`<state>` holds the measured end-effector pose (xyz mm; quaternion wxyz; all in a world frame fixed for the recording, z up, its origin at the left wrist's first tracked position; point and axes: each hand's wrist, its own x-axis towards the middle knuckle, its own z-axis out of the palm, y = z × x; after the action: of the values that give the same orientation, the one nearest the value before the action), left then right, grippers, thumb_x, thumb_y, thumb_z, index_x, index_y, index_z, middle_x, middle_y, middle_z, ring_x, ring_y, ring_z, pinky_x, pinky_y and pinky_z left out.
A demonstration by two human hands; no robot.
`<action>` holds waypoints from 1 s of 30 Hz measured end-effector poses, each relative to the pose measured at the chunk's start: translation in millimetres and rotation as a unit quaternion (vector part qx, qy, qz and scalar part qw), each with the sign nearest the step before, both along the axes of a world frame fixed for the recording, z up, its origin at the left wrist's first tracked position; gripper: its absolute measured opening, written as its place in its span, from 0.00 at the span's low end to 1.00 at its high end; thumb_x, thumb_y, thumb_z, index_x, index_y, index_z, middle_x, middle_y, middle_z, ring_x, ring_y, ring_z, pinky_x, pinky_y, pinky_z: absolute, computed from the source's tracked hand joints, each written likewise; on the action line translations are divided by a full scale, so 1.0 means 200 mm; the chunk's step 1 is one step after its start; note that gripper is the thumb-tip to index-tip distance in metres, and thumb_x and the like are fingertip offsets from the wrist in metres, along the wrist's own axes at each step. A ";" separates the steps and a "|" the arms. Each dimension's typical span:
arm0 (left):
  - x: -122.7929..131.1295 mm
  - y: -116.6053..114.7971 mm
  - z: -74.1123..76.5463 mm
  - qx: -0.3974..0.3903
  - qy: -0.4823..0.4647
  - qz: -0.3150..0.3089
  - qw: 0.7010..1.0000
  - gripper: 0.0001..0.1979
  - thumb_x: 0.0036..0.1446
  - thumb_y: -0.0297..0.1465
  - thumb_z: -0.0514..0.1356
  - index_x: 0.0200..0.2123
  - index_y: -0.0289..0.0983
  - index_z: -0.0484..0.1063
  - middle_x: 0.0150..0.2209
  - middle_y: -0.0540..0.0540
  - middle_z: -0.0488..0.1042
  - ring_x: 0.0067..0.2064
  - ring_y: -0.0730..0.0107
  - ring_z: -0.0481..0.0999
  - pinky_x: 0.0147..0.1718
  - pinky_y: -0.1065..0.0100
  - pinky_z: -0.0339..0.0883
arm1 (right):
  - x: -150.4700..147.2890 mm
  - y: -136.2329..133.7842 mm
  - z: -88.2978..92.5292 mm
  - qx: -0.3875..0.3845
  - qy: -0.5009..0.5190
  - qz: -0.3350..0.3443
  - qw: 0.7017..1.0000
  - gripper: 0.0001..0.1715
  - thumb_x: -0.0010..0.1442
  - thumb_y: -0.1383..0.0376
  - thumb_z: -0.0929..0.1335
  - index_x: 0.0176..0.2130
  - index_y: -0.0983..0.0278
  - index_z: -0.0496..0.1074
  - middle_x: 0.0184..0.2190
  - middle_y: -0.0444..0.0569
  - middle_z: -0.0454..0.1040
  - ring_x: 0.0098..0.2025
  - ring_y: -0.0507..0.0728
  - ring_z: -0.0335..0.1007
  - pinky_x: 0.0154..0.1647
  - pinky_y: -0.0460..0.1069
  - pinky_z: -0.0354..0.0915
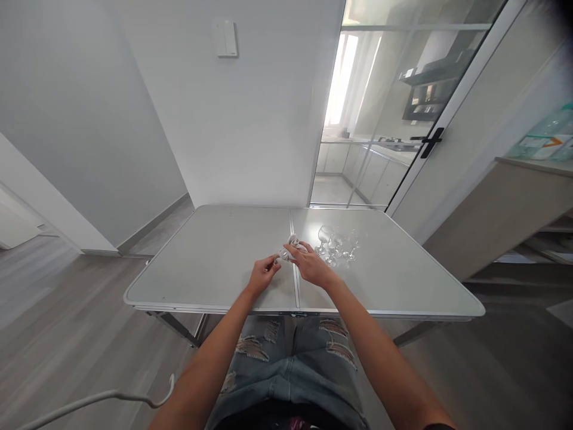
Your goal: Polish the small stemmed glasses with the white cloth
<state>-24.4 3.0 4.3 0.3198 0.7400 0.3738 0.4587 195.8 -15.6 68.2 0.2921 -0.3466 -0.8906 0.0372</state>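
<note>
Left hand (264, 273) and right hand (310, 264) close together, both clamped on white cloth (283, 256), above table (215, 257) near centre seam. Clear glasses (326, 233) stand just right of right hand. Can't tell whether cloth wraps anything.

Clear stemmed glasses (334, 242) cluster on the folding table (192, 263) before me.
The pale gray top, rounded at its corners and edged with metal trim (403, 313), is split by a seam (296, 292) running away from me, a latch (298, 314) on the side nearest me; the glasses sit close together right of that seam, too small and see-through for me to count.
</note>
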 end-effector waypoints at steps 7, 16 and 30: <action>0.00 0.01 -0.03 -0.022 -0.040 0.019 0.999 0.28 0.62 0.48 0.57 0.50 0.30 0.76 0.23 0.53 0.59 0.26 0.75 0.58 0.28 0.72 0.55 | -0.07 0.01 -0.12 0.044 0.063 -0.064 0.995 0.29 0.70 0.69 0.55 0.68 0.62 0.54 0.57 0.57 0.72 0.62 0.60 0.66 0.71 0.66 0.42; 0.00 0.02 -0.05 -0.009 -0.043 0.044 0.998 0.27 0.62 0.48 0.56 0.49 0.30 0.77 0.22 0.53 0.61 0.25 0.75 0.59 0.27 0.72 0.55 | -0.12 0.00 -0.02 -0.179 0.272 -0.050 0.944 0.28 0.70 0.58 0.58 0.66 0.59 0.55 0.56 0.52 0.71 0.54 0.60 0.69 0.56 0.56 0.64; 0.01 -0.01 -0.03 0.062 0.100 0.072 0.990 0.18 0.59 0.44 0.60 0.27 0.35 0.72 0.21 0.51 0.68 0.24 0.75 0.62 0.28 0.70 0.55 | -0.22 0.09 0.21 -0.161 -0.021 -0.039 0.986 0.12 0.67 0.65 0.60 0.46 0.62 0.71 0.33 0.50 0.74 0.37 0.59 0.67 0.44 0.52 0.61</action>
<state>-23.4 0.1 -1.7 0.2001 0.7716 0.4271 0.4268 152.5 2.3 110.0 0.2148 -0.4241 -0.8649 0.1613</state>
